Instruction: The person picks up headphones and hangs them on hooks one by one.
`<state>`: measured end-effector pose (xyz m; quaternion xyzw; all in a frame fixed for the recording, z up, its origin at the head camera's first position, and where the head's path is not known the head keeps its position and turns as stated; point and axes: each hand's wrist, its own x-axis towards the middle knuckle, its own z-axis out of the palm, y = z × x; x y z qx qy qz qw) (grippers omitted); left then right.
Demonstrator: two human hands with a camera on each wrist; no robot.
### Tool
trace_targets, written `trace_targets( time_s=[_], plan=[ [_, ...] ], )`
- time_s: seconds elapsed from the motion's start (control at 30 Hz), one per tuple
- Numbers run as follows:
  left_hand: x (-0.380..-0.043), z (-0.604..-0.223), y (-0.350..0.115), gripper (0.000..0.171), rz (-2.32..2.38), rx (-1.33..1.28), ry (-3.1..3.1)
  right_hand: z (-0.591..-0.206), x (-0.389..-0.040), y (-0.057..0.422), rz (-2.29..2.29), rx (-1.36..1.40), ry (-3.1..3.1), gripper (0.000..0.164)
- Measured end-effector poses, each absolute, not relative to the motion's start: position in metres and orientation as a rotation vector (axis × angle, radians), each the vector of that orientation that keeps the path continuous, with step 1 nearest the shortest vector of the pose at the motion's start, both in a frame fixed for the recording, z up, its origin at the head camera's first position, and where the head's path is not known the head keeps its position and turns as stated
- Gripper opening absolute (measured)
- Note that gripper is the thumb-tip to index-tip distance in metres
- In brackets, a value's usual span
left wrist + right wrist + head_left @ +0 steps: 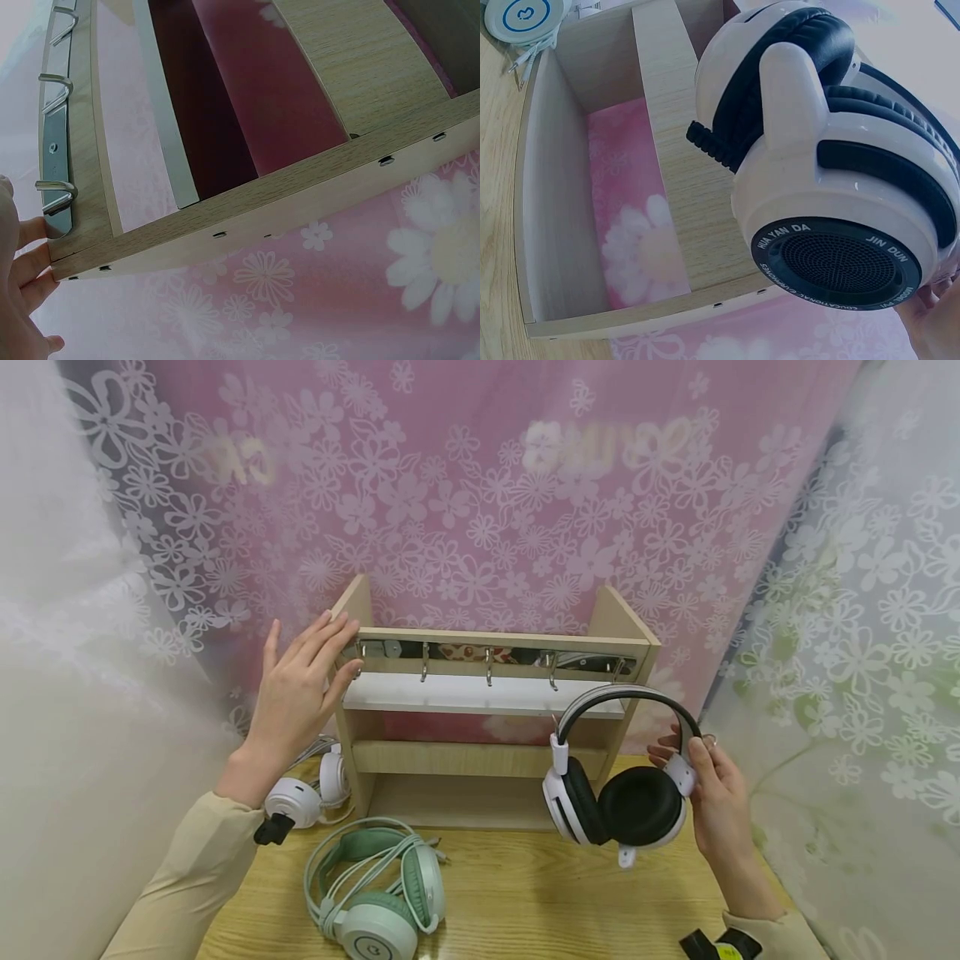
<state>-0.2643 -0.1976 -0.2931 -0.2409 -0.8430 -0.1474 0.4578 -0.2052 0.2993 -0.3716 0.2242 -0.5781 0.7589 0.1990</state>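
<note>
My right hand [723, 806] grips a white-and-black headset [640, 806] by the side of its headband, just above one ear cup. The headset hangs upright before the right end of a wooden shelf unit [420, 760]; its headband overlaps the unit's side just below the hooks. In the right wrist view the outer face of an ear cup [836, 259] and a short black microphone boom [709, 144] show. My left hand [300, 681] rests its fairly straight fingers on the unit's upper left corner, beside the end hook [56, 191] of the metal hook strip [453, 652].
Mint-green headphones [390, 918] with a bundled cable lie on the wooden table [525, 893] at the front left. Another white headset [296, 802] lies left of the unit. Flowered pink curtain [465, 510] hangs behind, with pale curtains at both sides.
</note>
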Motion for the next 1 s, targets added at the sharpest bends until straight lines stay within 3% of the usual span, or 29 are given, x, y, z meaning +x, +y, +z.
trace_targets(
  time_s=[1.0],
  plan=[
    [-0.2659,-0.2943,-0.197,0.05,-0.362,-0.597,-2.057,-0.3778,-0.2145,0.299,2.122,0.517,-1.644,0.031]
  ],
)
